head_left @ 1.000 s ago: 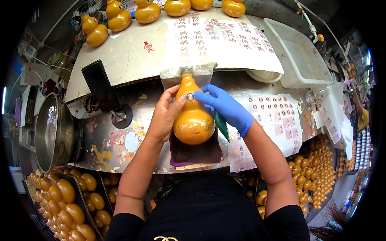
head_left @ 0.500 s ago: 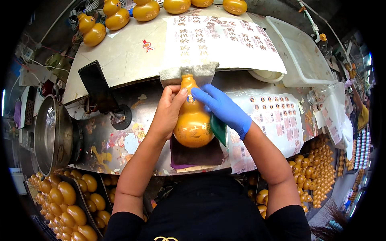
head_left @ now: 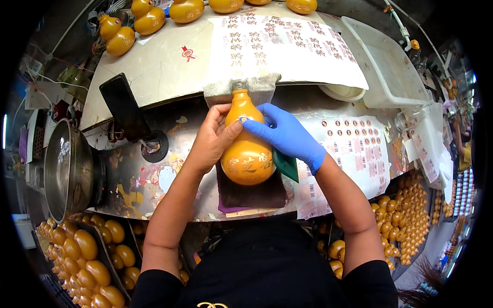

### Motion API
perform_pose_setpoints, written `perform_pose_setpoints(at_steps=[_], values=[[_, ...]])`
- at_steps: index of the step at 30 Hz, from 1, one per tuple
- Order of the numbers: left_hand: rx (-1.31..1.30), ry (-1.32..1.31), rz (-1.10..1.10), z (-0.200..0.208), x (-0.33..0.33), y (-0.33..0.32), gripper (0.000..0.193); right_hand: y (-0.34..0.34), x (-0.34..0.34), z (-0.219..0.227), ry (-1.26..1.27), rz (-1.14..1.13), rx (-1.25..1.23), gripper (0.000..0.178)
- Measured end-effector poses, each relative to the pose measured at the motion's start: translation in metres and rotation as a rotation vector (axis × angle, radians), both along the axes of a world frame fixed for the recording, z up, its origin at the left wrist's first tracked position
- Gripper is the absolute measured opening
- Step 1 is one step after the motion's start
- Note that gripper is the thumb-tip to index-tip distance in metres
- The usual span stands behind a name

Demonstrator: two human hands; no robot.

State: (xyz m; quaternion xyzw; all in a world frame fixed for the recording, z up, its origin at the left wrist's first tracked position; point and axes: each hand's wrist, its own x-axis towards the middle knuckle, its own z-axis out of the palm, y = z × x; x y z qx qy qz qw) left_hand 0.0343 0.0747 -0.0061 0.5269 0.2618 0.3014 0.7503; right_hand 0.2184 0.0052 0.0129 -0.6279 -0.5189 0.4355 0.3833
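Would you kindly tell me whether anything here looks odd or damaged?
Yes: the metal worktop is blotched with pale, yellow and reddish patches between the metal pan and left forearm, looking stained or littered. The orange gourd-shaped bottle shows no visible damage.

left hand (head_left: 211,137), right hand (head_left: 287,134) (gloved) — both hold a gourd bottle (head_left: 248,160).

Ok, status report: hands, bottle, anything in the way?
Left hand bare, right hand gloved, both on gourd bottle near its round label. Neck at grey cloth. Green piece by right hand, not visibly blocking.
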Motion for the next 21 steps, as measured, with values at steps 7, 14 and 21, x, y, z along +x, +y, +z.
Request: perform_pose_setpoints(at_steps=[7, 14, 21], values=[[0.021, -0.042, -0.028, -0.011, -0.006, 0.001, 0.050, 0.000, 0.000, -0.001, 0.019, 0.023, -0.085, 0.052], [-0.019, -0.068, -0.020, -0.016, -0.004, 0.000, 0.051, -0.002, 0.002, -0.013, 0.214, -0.005, -0.012, 0.061], [-0.196, 0.020, 0.096, 0.009, 0.012, -0.004, 0.043, 0.006, 0.002, 0.013, 0.343, -0.027, -0.183, 0.059]])
